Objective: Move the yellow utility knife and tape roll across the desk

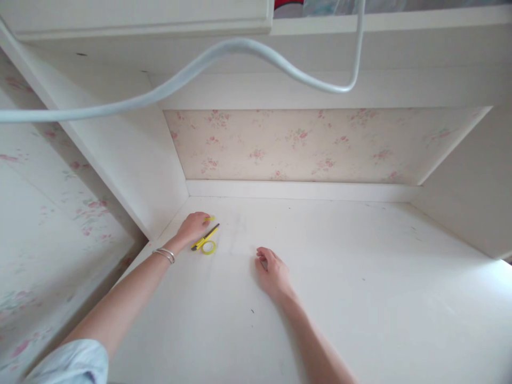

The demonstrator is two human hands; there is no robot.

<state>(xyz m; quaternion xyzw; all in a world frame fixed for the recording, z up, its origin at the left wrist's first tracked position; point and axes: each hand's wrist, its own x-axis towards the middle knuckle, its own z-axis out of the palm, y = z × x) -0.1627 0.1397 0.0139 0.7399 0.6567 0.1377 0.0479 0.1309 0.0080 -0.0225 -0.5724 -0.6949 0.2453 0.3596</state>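
Note:
My left hand (195, 225), with bracelets at its wrist, rests at the back left of the white desktop. Its fingers are closed on a small yellow item (209, 218), mostly hidden, whose kind I cannot make out. Just to the right of this hand lies a yellow and black utility knife (205, 238), set slantwise. A roll of yellow tape (208, 247) lies flat against or very near the knife's lower end. Farther right, my right hand (273, 271) rests on the desktop, its fingers loosely curled, a gap showing between thumb and fingers, with nothing visible in it.
The white desktop (320, 298) has side panels at left (120, 138) and right (464, 192). Flowered wallpaper (296, 144) covers the back. A shelf (256, 88) hangs above, and a white cable (224, 49) crosses in front near the camera.

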